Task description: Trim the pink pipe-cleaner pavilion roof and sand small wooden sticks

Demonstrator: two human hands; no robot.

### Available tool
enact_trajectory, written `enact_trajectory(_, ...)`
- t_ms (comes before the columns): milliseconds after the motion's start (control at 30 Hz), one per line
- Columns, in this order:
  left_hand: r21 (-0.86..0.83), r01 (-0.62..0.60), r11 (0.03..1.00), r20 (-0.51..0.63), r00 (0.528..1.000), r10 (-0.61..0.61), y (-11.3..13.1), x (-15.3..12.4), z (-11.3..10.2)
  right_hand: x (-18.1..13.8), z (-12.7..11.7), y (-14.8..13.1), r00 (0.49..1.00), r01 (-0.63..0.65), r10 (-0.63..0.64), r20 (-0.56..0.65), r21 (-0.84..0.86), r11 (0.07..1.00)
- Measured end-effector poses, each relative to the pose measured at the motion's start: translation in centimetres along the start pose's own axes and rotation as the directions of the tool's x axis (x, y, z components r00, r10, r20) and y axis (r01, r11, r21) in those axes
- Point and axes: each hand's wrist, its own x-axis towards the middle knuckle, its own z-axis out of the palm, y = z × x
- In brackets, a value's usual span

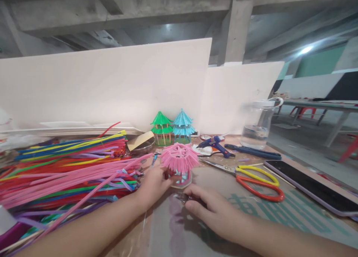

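A small pink pavilion model [179, 155] with a fringed roof stands on a pale many-sided base [183, 185] in front of me. My left hand [157, 184] is closed on its lower left side, with the fingertips partly hidden under the roof. Just in front of the base, my right hand [208, 208] has its thumb and index finger pinched around a small, dark, shiny piece [182, 198], too blurred to name. Behind the pink model stand a green pavilion model [161, 128] and a light blue one [183, 125].
Bundles of coloured pipe cleaners [69, 171] cover the left side. To the right lie scissors [251, 176], a blue glue gun [215, 145], dark blue pliers-like handles [253, 151] and a phone [310, 186]. A water bottle [256, 124] stands behind them, before white boards [112, 85].
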Motion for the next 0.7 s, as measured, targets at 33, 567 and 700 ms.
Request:
enact_trajectory(33, 0.008, -0.002, 1.0, -0.002, 1.0, 0.002, 0.06, -0.01, -0.05, -0.01, -0.01, -0.01, 1.0, -0.004, 0.004, 0.001, 0.003, 1.0)
enact_trajectory(567, 0.116, 0.024, 0.993, 0.015, 1.0, -0.026, 0.41, 0.0, -0.14, 0.0, 0.0, -0.15, 1.0, -0.004, 0.004, 0.026, -0.011, 1.0)
enact_trajectory(700, 0.148, 0.036, 0.988, 0.003, 0.999, -0.037, 0.37, 0.02, -0.07, 0.03, 0.01, -0.18, 1.0, 0.002, -0.002, 0.02, -0.009, 1.0)
